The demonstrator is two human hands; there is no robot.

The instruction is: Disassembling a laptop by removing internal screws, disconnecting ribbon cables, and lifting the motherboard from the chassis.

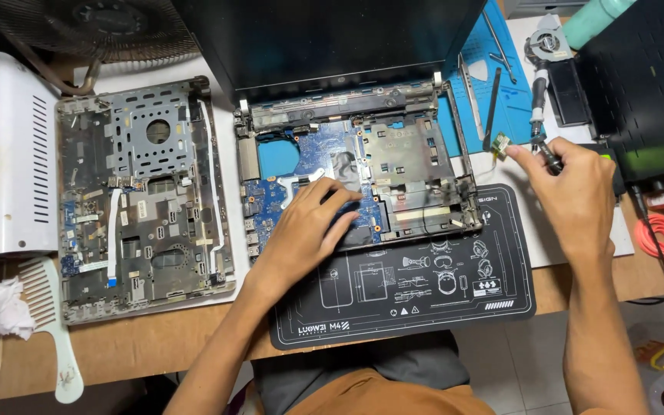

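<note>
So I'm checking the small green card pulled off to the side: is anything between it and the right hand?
Nothing visible: the right hand holds tweezers whose tip already meets the small green card, above the white mat beside the opened laptop.

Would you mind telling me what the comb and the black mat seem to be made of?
The comb looks like moulded plastic, pale green and smooth with a slight sheen. The black mat looks like matte rubber or silicone: it lies flat, reflects little and carries white printing, though the exact material stays open.

A wooden desk (155, 346) stands over a pale tiled floor (524, 361).
</note>
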